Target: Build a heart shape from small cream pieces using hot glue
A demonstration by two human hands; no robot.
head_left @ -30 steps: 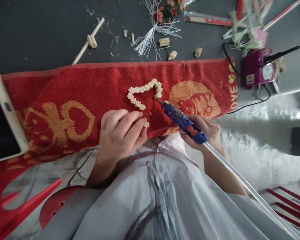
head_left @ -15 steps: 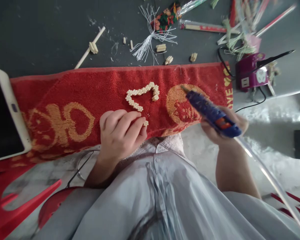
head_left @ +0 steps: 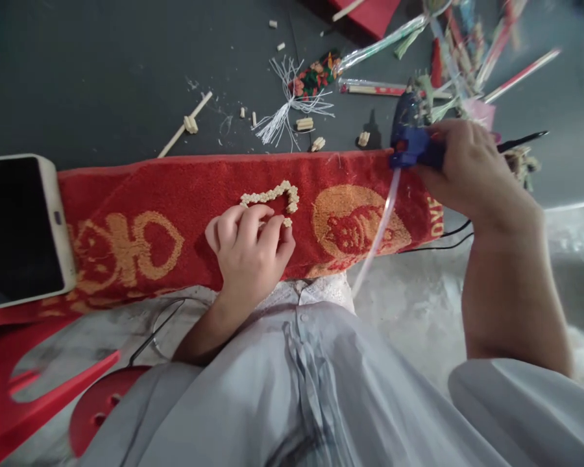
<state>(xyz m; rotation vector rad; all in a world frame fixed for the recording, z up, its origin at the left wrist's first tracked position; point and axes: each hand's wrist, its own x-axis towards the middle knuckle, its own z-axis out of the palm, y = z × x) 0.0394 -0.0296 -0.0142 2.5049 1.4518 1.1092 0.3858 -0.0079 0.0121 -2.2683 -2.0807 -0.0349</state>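
Snugly pinching a pale nub (head_left: 287,222) in the left hand (head_left: 250,245), just below the beaded strip (head_left: 272,192) running sideways, frame centre.
Clamping the glue gun (head_left: 407,144) in the right hand (head_left: 472,167), upper right.

Left hand (head_left: 253,243) over towel (head_left: 214,185), piece (head_left: 287,222) at its fingertips, chain (head_left: 267,194) on towel just beyond them and partly behind the fingers, phone (head_left: 22,230) well left of that grip on towel's left end, chair (head_left: 10,402) nearer the body and left. Beyond that grip, past towel's far edge on table (head_left: 102,97): rod (head_left: 175,141) ahead-left, tassel (head_left: 277,120) ahead, bundle (head_left: 304,123) just right of tassel. Right hand (head_left: 472,165) well right, glue gun (head_left: 409,139) in its grip, glue stick (head_left: 382,227) running from gun back toward the body, packet (head_left: 374,87) beyond and left of that grip.
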